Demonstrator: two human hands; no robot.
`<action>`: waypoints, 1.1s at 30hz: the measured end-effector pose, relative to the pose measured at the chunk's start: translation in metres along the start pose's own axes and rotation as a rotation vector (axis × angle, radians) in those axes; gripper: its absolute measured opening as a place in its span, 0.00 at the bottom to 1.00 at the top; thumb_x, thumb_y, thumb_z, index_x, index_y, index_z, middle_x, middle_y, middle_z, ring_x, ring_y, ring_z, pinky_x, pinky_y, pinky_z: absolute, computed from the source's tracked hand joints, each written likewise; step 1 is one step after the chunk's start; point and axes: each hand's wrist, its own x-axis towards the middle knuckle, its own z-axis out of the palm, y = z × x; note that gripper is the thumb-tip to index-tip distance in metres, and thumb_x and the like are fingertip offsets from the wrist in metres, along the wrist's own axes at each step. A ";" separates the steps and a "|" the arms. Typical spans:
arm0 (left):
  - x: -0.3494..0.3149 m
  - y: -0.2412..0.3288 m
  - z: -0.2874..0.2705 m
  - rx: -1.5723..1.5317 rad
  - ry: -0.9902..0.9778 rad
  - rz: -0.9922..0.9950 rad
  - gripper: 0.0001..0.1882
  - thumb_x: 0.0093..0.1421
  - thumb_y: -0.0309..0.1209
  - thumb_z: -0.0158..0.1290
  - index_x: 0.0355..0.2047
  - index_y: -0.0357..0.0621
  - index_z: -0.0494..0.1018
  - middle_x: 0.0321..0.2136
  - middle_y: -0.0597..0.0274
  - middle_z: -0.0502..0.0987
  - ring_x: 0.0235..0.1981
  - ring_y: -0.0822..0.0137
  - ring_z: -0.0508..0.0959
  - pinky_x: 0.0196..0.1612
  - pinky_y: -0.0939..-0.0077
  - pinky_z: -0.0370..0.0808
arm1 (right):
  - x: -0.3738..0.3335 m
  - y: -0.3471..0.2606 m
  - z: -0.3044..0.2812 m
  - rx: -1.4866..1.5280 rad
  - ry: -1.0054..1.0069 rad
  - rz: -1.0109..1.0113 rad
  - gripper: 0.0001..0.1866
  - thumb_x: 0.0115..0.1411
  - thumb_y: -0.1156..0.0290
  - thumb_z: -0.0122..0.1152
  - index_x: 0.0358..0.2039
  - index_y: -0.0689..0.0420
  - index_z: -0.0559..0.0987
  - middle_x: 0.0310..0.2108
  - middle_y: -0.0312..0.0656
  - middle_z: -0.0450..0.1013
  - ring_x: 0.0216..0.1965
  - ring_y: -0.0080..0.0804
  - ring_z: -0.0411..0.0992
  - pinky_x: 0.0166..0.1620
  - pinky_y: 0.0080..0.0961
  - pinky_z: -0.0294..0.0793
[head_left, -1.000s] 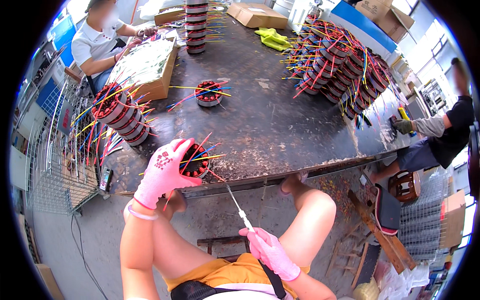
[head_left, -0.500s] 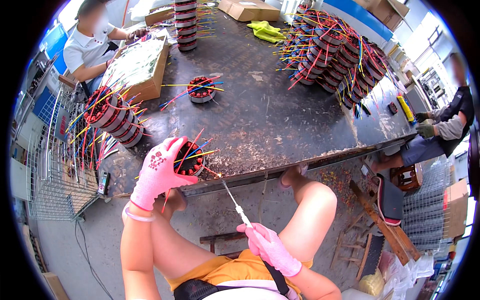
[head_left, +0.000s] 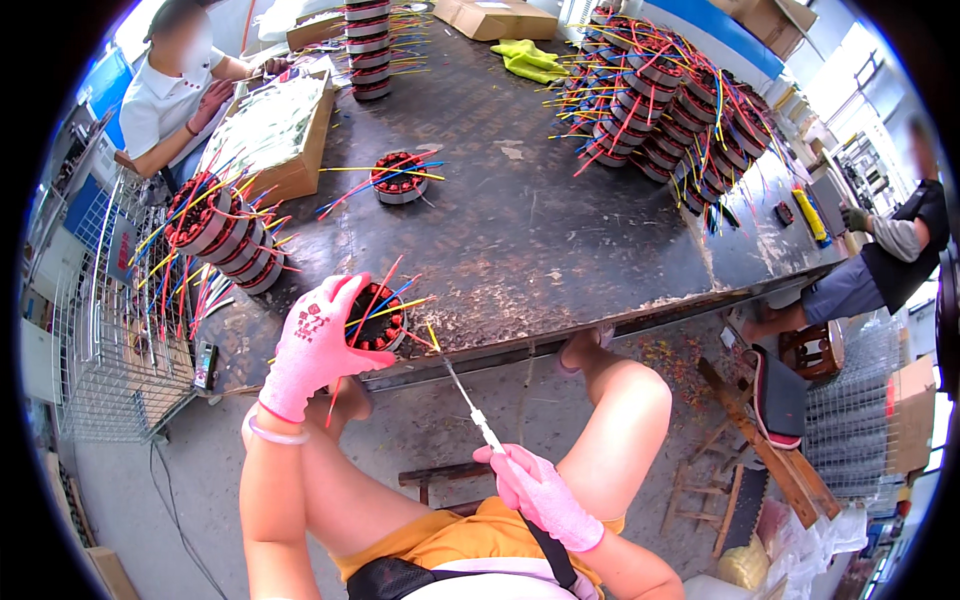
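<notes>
At the table's near edge, my left hand (head_left: 318,345), in a pink glove, grips a motor stator (head_left: 385,334) by its left side. This ring has a dark core, red windings and red, blue and yellow wire leads. One red lead sticks out to the right. My right hand (head_left: 540,495), gloved in pink too, is closed round a slim white-handled torch (head_left: 484,425) with a thin metal tube. A narrow yellow flame (head_left: 433,337) stands at its tip, beside the end of that lead; whether they touch I cannot tell.
A single stator (head_left: 400,180) lies further back on the dark table (head_left: 480,240). Stacks of stators stand at left (head_left: 228,235) and right (head_left: 650,105). Two co-workers sit at the left (head_left: 165,100) and right (head_left: 905,235). A carton (head_left: 290,170) and wire cage (head_left: 120,330) flank the left side.
The glow at the torch tip has grown from a small bright spot to a taller yellow flame. My hands have hardly moved. The left co-worker's hand has risen; the right one's arms have shifted.
</notes>
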 end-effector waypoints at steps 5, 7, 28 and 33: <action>0.001 0.001 -0.001 -0.018 -0.003 0.002 0.50 0.33 0.44 0.73 0.58 0.40 0.67 0.52 0.48 0.71 0.51 0.47 0.74 0.55 0.59 0.71 | 0.002 0.005 -0.004 -0.063 0.001 -0.027 0.16 0.70 0.65 0.49 0.51 0.61 0.75 0.19 0.26 0.59 0.18 0.13 0.56 0.21 0.14 0.54; 0.001 0.001 -0.001 -0.027 0.002 0.008 0.50 0.33 0.43 0.73 0.58 0.40 0.67 0.52 0.49 0.71 0.52 0.47 0.74 0.55 0.59 0.71 | 0.002 0.003 -0.002 -0.087 0.003 -0.034 0.16 0.71 0.65 0.48 0.50 0.61 0.75 0.19 0.26 0.59 0.18 0.13 0.56 0.21 0.15 0.54; 0.000 0.001 0.001 -0.041 0.012 0.013 0.49 0.33 0.41 0.73 0.57 0.39 0.66 0.51 0.49 0.72 0.52 0.47 0.73 0.55 0.59 0.70 | -0.001 -0.002 0.001 -0.040 0.011 -0.008 0.15 0.71 0.64 0.50 0.50 0.61 0.76 0.20 0.25 0.59 0.17 0.12 0.56 0.20 0.14 0.53; 0.000 0.001 0.000 -0.053 -0.004 0.000 0.50 0.33 0.41 0.73 0.58 0.39 0.66 0.52 0.48 0.71 0.52 0.47 0.73 0.56 0.59 0.70 | 0.002 0.003 -0.002 -0.020 -0.007 0.009 0.16 0.70 0.64 0.49 0.50 0.61 0.75 0.19 0.25 0.59 0.18 0.12 0.56 0.20 0.14 0.52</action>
